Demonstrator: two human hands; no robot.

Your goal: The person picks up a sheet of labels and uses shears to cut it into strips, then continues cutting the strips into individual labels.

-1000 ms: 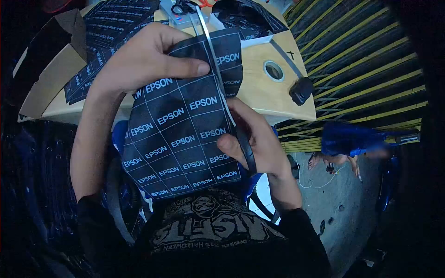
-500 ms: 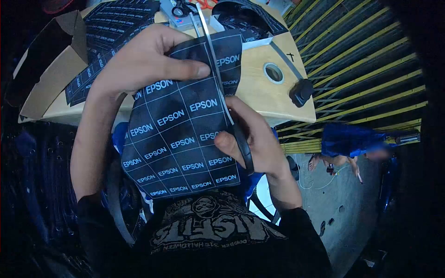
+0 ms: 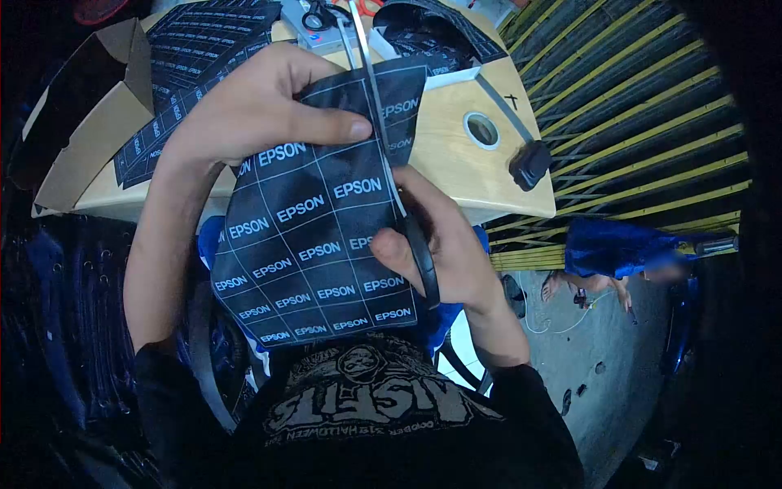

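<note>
A black sheet printed with white EPSON labels (image 3: 318,220) hangs in front of the dark shirt. My left hand (image 3: 277,114) grips its upper part, the thumb flat on the printed side and the fingers hidden behind. Closed round the dark handle of long scissors (image 3: 421,253) is my right hand (image 3: 444,244), at the sheet's right side. The silver blades point up and lie across the sheet's upper right part, slightly apart at the tips, just right of my left thumb.
On the wooden table (image 3: 452,171) lie more printed sheets (image 3: 204,49), an open cardboard box (image 3: 102,138) at left, small black-handled scissors (image 3: 316,18), and a black clamp-like object (image 3: 529,163) at the right edge. Another person (image 3: 623,248) is at far right, beyond a yellow slatted gate (image 3: 627,122).
The scissor blades have spread a little at their tips and shifted slightly right. The lower edge of the sheet has moved slightly left and up.
</note>
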